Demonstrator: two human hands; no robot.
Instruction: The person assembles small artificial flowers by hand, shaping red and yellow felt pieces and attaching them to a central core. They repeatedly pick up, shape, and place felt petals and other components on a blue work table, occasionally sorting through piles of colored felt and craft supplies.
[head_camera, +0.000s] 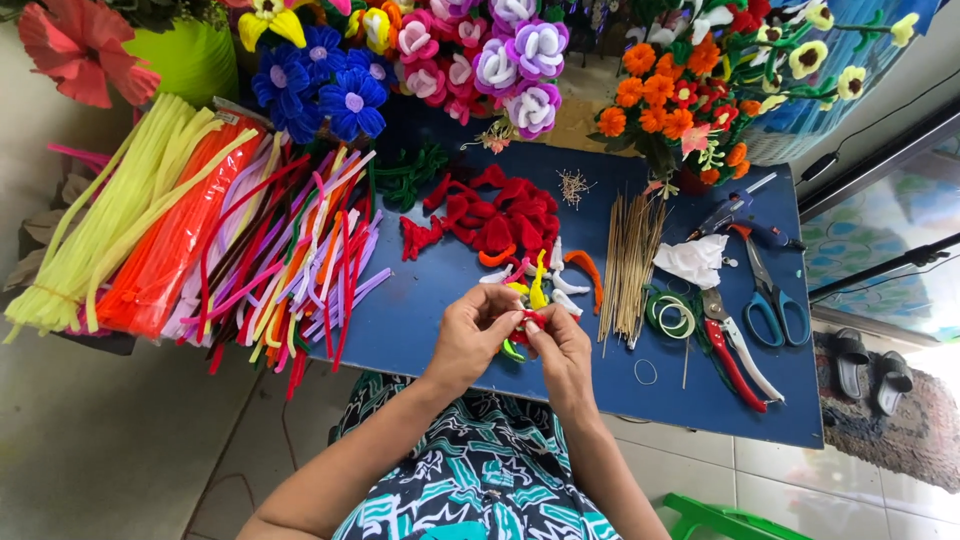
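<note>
We find the surface (440, 300) lying before the person, whose two hands meet over its near edge. A heap of pipe cleaners (200, 250) lies at the left, hanging partly off the surface. Along the far side stand the finished flowers (480, 55), and a potted bunch (690, 100) sits at the far right. Shaped petal pieces (495, 220) lie in the middle, behind the hands. Right of them lies a row of thin sticks (630, 260), then tape rolls (672, 315), pliers (735, 355), scissors (770, 300), and behind those a glue gun (740, 215) beside a crumpled tissue (692, 260).
</note>
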